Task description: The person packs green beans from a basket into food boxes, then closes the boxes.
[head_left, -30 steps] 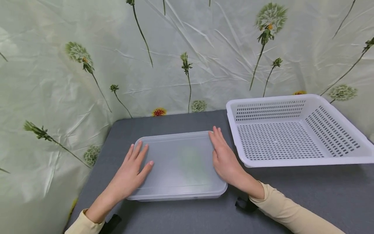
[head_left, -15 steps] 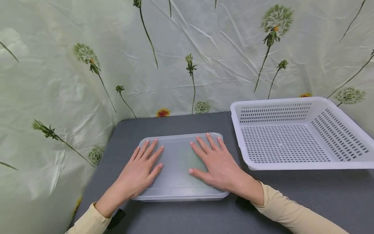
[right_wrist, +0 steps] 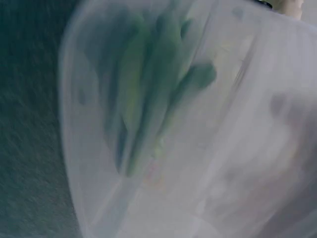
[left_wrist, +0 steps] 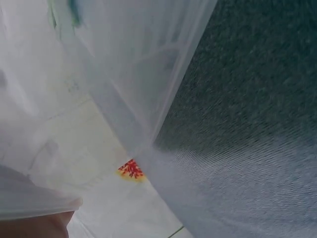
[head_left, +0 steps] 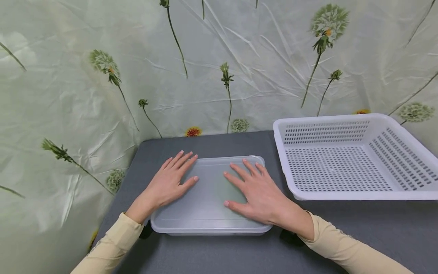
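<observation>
A shallow translucent plastic box (head_left: 212,231) with its lid (head_left: 208,198) on lies on the dark grey cloth. My left hand (head_left: 165,188) rests on the lid's left side, its straight fingertips reaching the far left corner. Flat and spread, my right hand (head_left: 258,194) lies on the right half of the lid. Through the cloudy plastic in the right wrist view, several long green things (right_wrist: 153,89) show inside, too blurred to name. In the left wrist view the box wall (left_wrist: 143,54) fills the upper middle, with part of a finger (left_wrist: 39,225) at lower left.
To the right stands a white perforated plastic basket (head_left: 333,196), a short gap from the box. Grey cloth (head_left: 205,255) covers the table. Behind and to the left hangs a pale sheet (head_left: 191,95) printed with dandelions.
My right hand has moved from the lid's right edge onto its top, fingers spreading. My left hand has slid forward towards the far left corner. The view has shifted slightly; box and basket look unmoved.
</observation>
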{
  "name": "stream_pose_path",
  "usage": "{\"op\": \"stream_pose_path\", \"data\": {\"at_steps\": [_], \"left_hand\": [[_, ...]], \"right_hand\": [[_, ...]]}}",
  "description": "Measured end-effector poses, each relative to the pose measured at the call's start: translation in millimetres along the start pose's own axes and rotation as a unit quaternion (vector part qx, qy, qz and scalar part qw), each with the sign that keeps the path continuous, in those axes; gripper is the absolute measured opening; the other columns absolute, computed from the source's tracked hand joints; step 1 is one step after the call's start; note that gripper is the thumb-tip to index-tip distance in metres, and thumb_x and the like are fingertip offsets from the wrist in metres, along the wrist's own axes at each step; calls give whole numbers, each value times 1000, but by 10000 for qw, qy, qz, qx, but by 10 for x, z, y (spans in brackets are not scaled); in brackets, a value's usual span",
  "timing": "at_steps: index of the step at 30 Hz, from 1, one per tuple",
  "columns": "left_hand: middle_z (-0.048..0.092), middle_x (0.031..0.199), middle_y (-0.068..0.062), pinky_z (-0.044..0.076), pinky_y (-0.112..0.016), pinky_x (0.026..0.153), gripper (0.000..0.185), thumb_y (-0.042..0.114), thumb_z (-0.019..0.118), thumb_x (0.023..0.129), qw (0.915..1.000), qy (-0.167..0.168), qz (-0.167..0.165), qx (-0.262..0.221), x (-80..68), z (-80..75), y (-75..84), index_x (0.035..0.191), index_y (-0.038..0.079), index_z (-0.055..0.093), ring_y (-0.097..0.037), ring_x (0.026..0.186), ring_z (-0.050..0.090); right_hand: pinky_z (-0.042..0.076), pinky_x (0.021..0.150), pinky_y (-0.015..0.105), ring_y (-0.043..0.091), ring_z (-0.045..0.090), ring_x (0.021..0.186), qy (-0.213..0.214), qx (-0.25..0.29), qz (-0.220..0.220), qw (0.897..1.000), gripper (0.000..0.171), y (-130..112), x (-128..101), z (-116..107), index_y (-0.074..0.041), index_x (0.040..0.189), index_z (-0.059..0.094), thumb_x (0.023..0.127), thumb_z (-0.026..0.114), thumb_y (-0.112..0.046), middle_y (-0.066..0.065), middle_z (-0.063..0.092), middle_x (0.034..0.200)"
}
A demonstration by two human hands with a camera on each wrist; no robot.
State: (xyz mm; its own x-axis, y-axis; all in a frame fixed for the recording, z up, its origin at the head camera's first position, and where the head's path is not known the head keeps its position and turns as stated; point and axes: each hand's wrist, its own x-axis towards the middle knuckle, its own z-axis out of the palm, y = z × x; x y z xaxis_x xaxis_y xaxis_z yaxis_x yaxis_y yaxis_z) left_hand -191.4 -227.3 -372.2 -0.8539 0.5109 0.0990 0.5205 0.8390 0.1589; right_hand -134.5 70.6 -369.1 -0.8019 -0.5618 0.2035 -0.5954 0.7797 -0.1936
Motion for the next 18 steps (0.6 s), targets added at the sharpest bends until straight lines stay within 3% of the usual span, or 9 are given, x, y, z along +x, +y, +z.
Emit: {"op": "stream_pose_path", "data": {"at_steps": [3,8,14,18], "left_hand": [[29,159,-5,14,-55,117,67,56,45,100,9999,-10,3,-169,5,-35,-5,155,21,33,-26,149,14],[26,160,-5,12,-54,118,65,52,49,100,9995,-78,43,-301,4,-45,-8,155,20,34,-26,149,14],[14,163,0,4,-51,119,67,60,37,101,9999,-86,47,112,-58,0,44,157,24,26,-23,150,7],[15,163,1,4,-52,119,69,62,40,99,9999,-57,79,57,-196,1,86,156,26,29,-26,150,8]], "right_hand": [[15,114,59,38,18,146,151,-96,115,9998,75,-10,28,1,-20,150,43,93,43,-69,6,29,159],[5,114,66,43,3,146,63,-136,473,9988,81,-24,21,24,-15,152,39,93,42,-70,11,23,160],[10,113,65,44,5,147,-88,-124,628,9979,83,-16,31,14,-12,153,37,93,42,-70,12,27,159],[12,113,64,44,9,146,-69,-194,655,9976,85,-17,58,10,-10,151,39,92,43,-71,13,30,157]]}}
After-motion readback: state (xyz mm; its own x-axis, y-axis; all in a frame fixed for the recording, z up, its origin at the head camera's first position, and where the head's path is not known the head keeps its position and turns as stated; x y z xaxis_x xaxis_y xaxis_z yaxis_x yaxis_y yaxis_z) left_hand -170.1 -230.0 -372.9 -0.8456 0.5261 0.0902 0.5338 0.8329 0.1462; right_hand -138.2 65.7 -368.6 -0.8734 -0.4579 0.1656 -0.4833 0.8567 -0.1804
